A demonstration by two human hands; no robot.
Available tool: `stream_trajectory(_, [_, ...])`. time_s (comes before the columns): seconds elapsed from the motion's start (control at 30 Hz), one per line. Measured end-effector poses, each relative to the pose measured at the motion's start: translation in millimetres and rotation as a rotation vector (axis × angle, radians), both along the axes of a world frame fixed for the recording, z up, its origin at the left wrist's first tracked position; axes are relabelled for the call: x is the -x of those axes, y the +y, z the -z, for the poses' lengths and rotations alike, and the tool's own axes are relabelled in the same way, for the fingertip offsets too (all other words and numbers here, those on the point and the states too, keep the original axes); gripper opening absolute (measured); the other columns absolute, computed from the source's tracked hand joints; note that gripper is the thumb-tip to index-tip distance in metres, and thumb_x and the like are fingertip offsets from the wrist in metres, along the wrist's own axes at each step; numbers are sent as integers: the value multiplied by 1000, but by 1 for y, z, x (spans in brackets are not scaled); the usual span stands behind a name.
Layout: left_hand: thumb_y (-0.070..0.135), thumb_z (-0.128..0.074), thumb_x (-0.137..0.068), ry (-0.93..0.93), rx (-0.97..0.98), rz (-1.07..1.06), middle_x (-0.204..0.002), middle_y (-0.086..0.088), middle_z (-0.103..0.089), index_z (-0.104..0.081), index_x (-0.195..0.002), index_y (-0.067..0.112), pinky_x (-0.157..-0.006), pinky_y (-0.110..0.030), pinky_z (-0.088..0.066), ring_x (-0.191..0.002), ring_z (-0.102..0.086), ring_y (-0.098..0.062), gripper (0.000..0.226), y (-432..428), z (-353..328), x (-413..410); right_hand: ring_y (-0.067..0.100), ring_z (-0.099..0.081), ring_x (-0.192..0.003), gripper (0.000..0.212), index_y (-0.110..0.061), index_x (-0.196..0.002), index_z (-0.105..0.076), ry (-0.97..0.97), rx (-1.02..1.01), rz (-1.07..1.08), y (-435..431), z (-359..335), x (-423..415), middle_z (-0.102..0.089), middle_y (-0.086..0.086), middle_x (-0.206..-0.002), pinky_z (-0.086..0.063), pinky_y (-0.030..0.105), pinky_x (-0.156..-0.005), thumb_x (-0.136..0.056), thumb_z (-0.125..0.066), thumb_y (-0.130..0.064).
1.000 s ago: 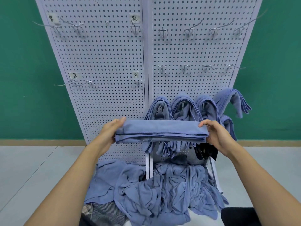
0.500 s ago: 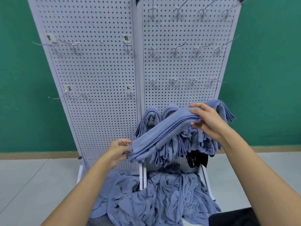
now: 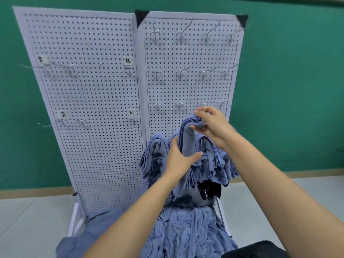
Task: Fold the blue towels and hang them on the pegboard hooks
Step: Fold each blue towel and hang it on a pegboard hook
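Green wall behind the white pegboard [image 3: 93,127]; my right hand [image 3: 212,123] pinches the folded towel [image 3: 187,140] at its top, my left hand [image 3: 178,157] grips it lower down, hung towels [image 3: 154,157] just behind.

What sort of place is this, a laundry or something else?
Probably a staged practice room, not a real laundry: a free-standing white pegboard with labelled hooks against a bare green wall, loose blue towels heaped at its foot.
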State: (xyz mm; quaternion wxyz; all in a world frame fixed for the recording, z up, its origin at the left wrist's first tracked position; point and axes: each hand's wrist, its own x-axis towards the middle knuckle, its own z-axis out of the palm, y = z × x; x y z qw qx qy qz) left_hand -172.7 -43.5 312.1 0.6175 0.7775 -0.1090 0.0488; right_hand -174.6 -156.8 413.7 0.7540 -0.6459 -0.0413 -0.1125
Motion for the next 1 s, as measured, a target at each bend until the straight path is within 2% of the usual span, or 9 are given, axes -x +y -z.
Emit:
stream_trajectory(0.07, [17,-68,-87,-110,-16,-51,-125,-5,-57,-37,-134,20,-76,-22,-53,-99,-60,-19,56,-6,2,-5,16,-59,-67,3,-5,-93,-54,-2,-91,3,-12,-3,0,-51,7,-93,-56,23,-59,-94,-56,-7])
stream_trajectory(0.17, [1,-51,-93,-194,5,-116,-89,5,-58,-45,-115,23,-45,-14,-38,-60,-48,-10,32,-4,-4,-11,13,-63,-59,7,-8,-89,-55,12,-246,36,-38,-3,-2,-59,9,-86,-55,22,-56,-96,-54,-7])
stream_trajectory(0.27, [5,-56,-92,-256,-7,-146,-89,12,-60,-55,-107,24,-55,-11,-43,-67,-50,-2,24,4,-15,-20,10,-62,-50,8,-9,-89,-55,56,-314,110,-72,11,-9,-58,10,-85,-53,20,-52,-96,-52,-7])
stream_trajectory(0.37, [12,-65,-87,-253,-47,-149,-93,10,-66,-64,-103,23,-70,-18,-50,-83,-59,-5,19,5,-29,-32,16,-57,-60,5,-4,-94,-53,244,-294,96,-103,37,-17,-52,10,-81,-53,21,-48,-95,-52,-8])
stream_trajectory(0.47, [19,-69,-84,-248,-112,-182,-96,8,-68,-67,-103,22,-77,-31,-54,-88,-61,-11,19,-5,-40,-45,21,-57,-70,14,-3,-106,-57,392,11,115,-119,59,-23,-56,13,-88,-54,26,-50,-94,-54,-10])
stream_trajectory(0.6, [20,-67,-84,-251,-215,-233,-95,6,-65,-64,-101,20,-75,-36,-55,-82,-60,-13,17,-28,-57,-60,16,-55,-93,31,-14,-119,-58,107,470,351,-117,58,-31,-58,4,-118,-44,29,-75,-89,-53,-7])
stream_trajectory(0.7, [22,-68,-83,-262,-273,-235,-92,6,-61,-59,-96,21,-71,-36,-52,-80,-59,-15,15,-50,-68,-67,15,-45,-117,48,-24,-125,-51,-162,644,223,-110,46,-35,-52,-6,-124,-39,33,-96,-79,-64,-19])
stream_trajectory(0.8, [20,-69,-81,-280,-258,-184,-90,5,-61,-58,-93,19,-69,-31,-49,-79,-59,-15,16,-75,-75,-72,14,-39,-117,64,-24,-132,-45,-160,855,203,-109,47,-49,-48,-7,-124,-37,33,-96,-75,-74,-26])
stream_trajectory(1.0, [9,-68,-79,-297,-240,-16,-93,5,-63,-65,-101,15,-71,-23,-44,-83,-57,-11,23,-111,-75,-84,13,-61,-91,28,-24,-100,-59,-248,682,459,-145,42,-62,-65,-6,-98,-51,31,-83,-82,-58,-3])
